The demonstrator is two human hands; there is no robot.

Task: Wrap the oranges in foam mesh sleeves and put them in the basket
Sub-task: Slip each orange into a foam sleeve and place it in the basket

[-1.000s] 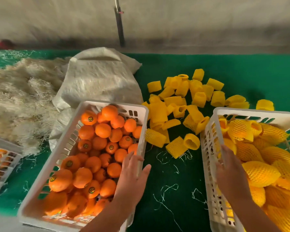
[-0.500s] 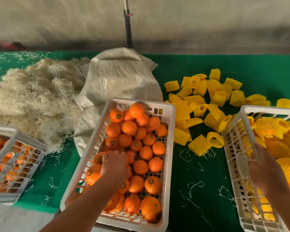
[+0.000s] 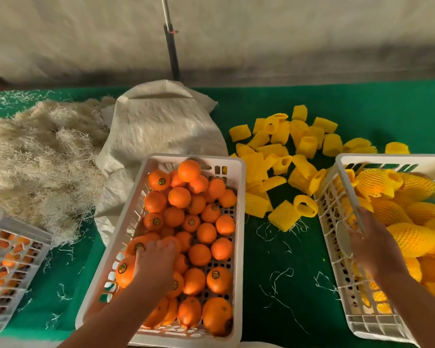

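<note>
**Picking the next orange from the centre crate**

Obs.: our left hand [image 3: 156, 259] is down in the centre crate [image 3: 237, 222], fingers curled over an orange [image 3: 138, 246] near the crate's left wall. We cannot tell whether the fruit is fully gripped or only touched, as the hand covers it. Our right hand [image 3: 373, 247] is at the left wall of the right basket [image 3: 337, 242], fingers bent over its rim; it appears to hold the rim and nothing else. The wrapped oranges [image 3: 412, 238] fill that basket. The loose foam sleeves [image 3: 284, 216] lie on the green table [image 3: 287, 285] between crate and basket, the nearest one just beside the basket's left wall.

Judgement: the step in hand is the pick; the wrap is not begun.

Method notes:
- We should close the fingers round one fruit only, lifting straight up so neighbours do not roll.
- The right hand is best freed from the rim to take the nearest sleeve, open end toward the fruit.
- The mesh should stretch easily; we would spread it with fingers and thumb and push the orange through to the middle.

Risk: wall-side fruit may wedge against the crate.
</note>
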